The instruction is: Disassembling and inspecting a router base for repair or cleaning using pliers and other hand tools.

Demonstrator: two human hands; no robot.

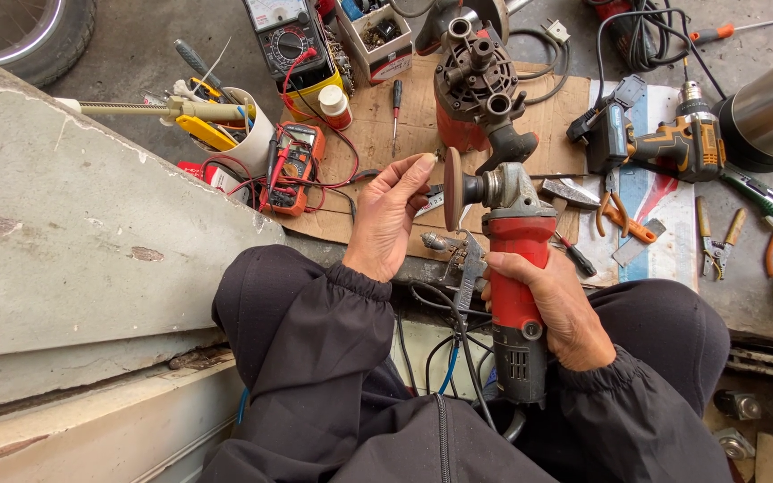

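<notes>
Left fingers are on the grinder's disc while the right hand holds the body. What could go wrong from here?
1. The left hand has its fingertips on the bare disc, with no guard visible; if the angle grinder started, they could be cut.
2. The right hand has its grip on the red body, where an accidental switch press seems possible.
3. Dark cables trail across the lap and could snag.
</notes>
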